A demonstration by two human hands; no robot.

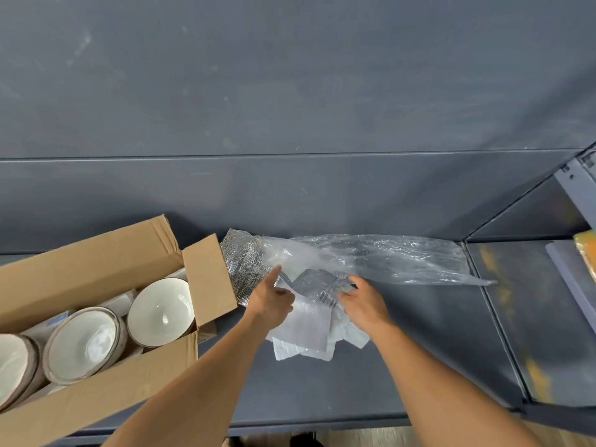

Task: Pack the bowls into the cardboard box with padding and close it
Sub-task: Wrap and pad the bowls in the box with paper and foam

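An open cardboard box lies at the lower left with its flaps up. Three white bowls with brown rims sit in a row inside: one at the right end, one in the middle, one cut off at the left edge. White padding shows between them. To the right of the box lies a pile of padding: silver foil sheets, white foam sheets and clear plastic film. My left hand rests on the pile, index finger stretched toward the film. My right hand pinches a foil sheet.
All of this lies on a dark grey shelf surface with a grey back panel. A metal upright stands at the right. Beyond it an orange object sits at the frame's right edge.
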